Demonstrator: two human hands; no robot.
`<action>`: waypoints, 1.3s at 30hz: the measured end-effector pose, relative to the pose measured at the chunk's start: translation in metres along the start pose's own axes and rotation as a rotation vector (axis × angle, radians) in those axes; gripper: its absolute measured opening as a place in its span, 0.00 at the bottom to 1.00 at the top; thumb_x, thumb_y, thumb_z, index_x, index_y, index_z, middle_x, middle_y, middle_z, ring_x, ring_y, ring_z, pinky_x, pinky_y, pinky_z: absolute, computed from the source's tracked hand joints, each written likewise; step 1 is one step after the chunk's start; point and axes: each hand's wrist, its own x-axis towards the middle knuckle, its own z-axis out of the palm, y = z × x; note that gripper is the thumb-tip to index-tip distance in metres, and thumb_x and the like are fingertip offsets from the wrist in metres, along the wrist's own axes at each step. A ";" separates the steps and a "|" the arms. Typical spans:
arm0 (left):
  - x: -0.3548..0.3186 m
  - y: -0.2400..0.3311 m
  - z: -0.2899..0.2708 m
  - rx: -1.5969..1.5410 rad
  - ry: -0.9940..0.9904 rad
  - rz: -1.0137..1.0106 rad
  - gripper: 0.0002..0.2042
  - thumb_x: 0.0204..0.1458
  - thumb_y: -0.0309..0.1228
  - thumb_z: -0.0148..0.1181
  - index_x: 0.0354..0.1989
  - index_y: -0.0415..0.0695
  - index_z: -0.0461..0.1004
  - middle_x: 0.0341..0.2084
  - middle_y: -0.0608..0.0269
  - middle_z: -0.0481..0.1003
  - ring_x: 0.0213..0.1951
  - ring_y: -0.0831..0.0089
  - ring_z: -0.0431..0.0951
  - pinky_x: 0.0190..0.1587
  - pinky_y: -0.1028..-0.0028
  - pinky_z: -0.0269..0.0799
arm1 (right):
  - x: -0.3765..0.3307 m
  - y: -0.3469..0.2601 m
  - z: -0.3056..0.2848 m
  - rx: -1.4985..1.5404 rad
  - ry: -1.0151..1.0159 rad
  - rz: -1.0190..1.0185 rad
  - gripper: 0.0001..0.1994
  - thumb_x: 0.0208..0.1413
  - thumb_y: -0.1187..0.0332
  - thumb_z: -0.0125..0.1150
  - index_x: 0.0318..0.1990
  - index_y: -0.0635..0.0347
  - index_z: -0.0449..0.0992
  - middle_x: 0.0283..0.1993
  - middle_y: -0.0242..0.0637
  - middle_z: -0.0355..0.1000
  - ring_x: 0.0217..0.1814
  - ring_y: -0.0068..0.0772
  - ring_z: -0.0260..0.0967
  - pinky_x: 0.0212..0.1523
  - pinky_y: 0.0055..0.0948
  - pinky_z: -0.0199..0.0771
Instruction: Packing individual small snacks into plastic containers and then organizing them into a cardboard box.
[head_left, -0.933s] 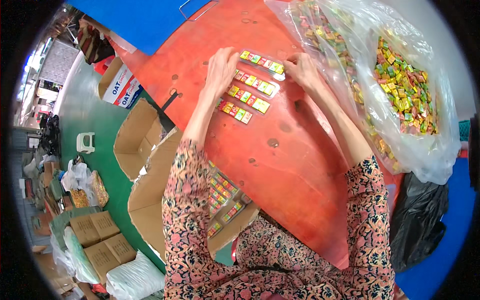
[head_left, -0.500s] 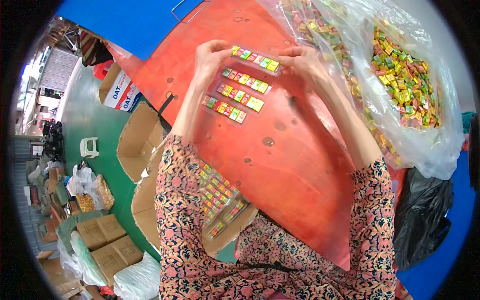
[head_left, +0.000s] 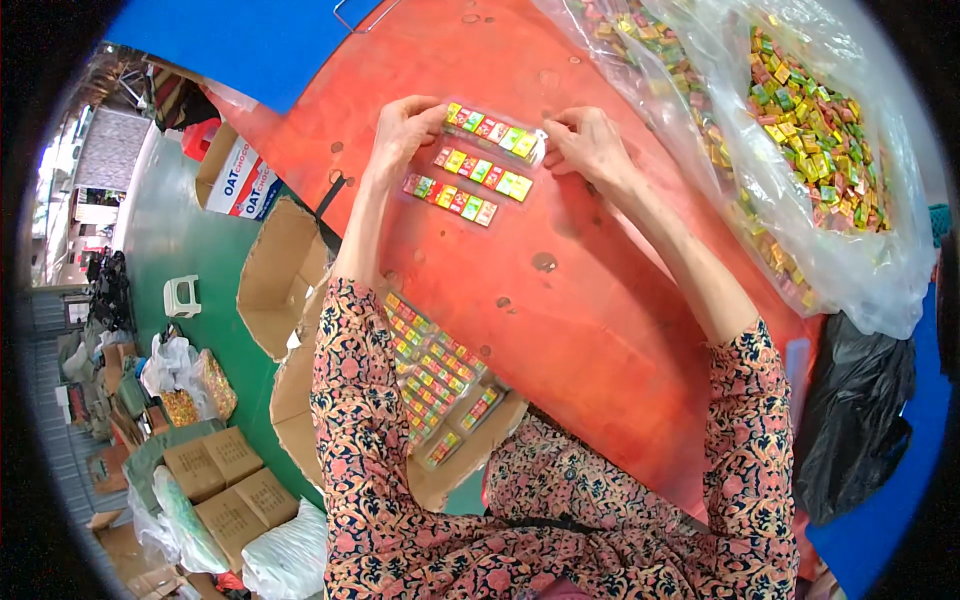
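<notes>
Pinched between both my hands is a clear strip pack of small wrapped candies (head_left: 492, 131) in yellow, red and green. My left hand (head_left: 408, 130), fingers closed, grips its left end. At its right end my right hand (head_left: 585, 147) is closed on the clear wrap, which glints there. Just below lie two similar candy strips, one in the middle (head_left: 485, 174) and one lower left (head_left: 450, 199), flat on the red tabletop (head_left: 600, 300). Whether another strip lies under the held one, I cannot tell.
A big clear bag of loose wrapped candies (head_left: 810, 140) stands at the right, above a black plastic bag (head_left: 855, 420). Near my left arm an open carton (head_left: 285, 275) adjoins another holding rows of packed candy strips (head_left: 430, 365). Cardboard boxes (head_left: 225, 480) and a white stool (head_left: 181, 296) stand on the green floor.
Both hands have come slightly nearer with the held strip. Four separate rows of candy showed before; three show now. The view has shifted a little.
</notes>
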 end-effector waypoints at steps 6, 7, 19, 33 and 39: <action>-0.003 0.005 -0.003 -0.085 -0.036 -0.006 0.12 0.45 0.29 0.58 0.37 0.34 0.74 0.26 0.62 0.75 0.28 0.78 0.73 0.32 0.79 0.68 | -0.001 -0.014 0.009 0.141 0.002 0.139 0.11 0.45 0.70 0.55 0.31 0.70 0.77 0.25 0.43 0.75 0.24 0.30 0.74 0.25 0.28 0.75; -0.004 0.006 -0.004 -0.142 -0.034 0.020 0.13 0.45 0.29 0.58 0.37 0.33 0.74 0.26 0.61 0.75 0.29 0.78 0.73 0.33 0.78 0.69 | -0.002 -0.018 0.005 0.123 -0.027 0.139 0.11 0.48 0.69 0.54 0.34 0.69 0.75 0.26 0.41 0.74 0.24 0.27 0.73 0.25 0.25 0.74; -0.046 -0.002 -0.022 0.049 -0.070 0.066 0.14 0.49 0.32 0.57 0.40 0.35 0.73 0.30 0.65 0.75 0.31 0.80 0.72 0.34 0.80 0.68 | -0.040 -0.015 0.002 -0.055 -0.107 0.014 0.15 0.52 0.64 0.52 0.37 0.71 0.73 0.29 0.40 0.73 0.26 0.25 0.72 0.25 0.22 0.73; -0.018 0.003 -0.028 0.016 -0.169 0.064 0.14 0.49 0.34 0.58 0.41 0.38 0.73 0.31 0.65 0.75 0.32 0.78 0.72 0.36 0.78 0.67 | -0.036 -0.026 0.019 0.264 -0.191 0.179 0.16 0.54 0.61 0.53 0.39 0.69 0.73 0.34 0.41 0.73 0.30 0.25 0.72 0.30 0.23 0.74; -0.032 -0.002 -0.031 0.082 -0.167 0.035 0.13 0.49 0.32 0.58 0.41 0.38 0.74 0.33 0.66 0.75 0.36 0.79 0.73 0.41 0.77 0.67 | -0.035 -0.007 0.017 0.260 -0.291 0.207 0.18 0.54 0.61 0.53 0.43 0.70 0.72 0.36 0.40 0.73 0.31 0.25 0.71 0.32 0.24 0.74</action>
